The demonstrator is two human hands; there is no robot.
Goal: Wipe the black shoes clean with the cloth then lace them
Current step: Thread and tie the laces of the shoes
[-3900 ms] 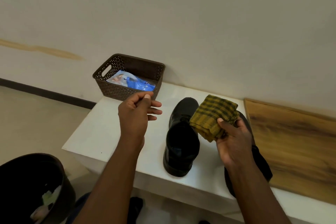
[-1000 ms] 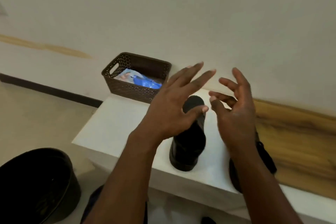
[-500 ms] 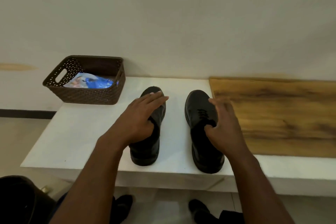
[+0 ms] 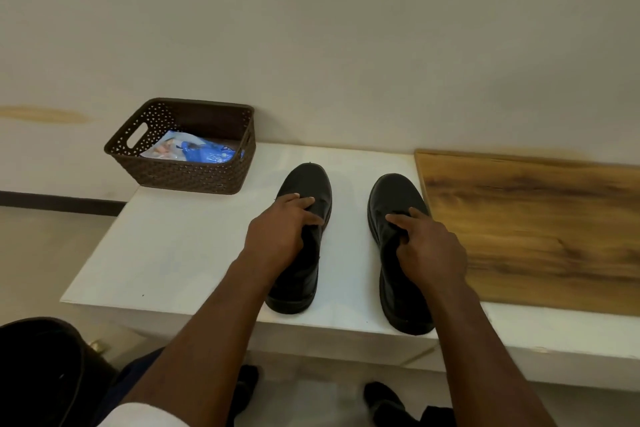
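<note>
Black smooth leather shoes (image 4: 394, 194), hands (image 4: 277, 236) gripping collars, white bench (image 4: 180, 246)

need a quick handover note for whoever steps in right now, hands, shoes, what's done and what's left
Left hand rests on the left shoe, fingers curled over its top.
Right hand rests likewise on the right shoe.
Both shoes stand side by side, toes to the wall, on the white bench.
No cloth in view, so wiping can't be confirmed.
Whether the shoes are laced can't be told; check that.

Cloth gone; hands (image 4: 277, 232) now gripping shoes (image 4: 304, 239).
</note>
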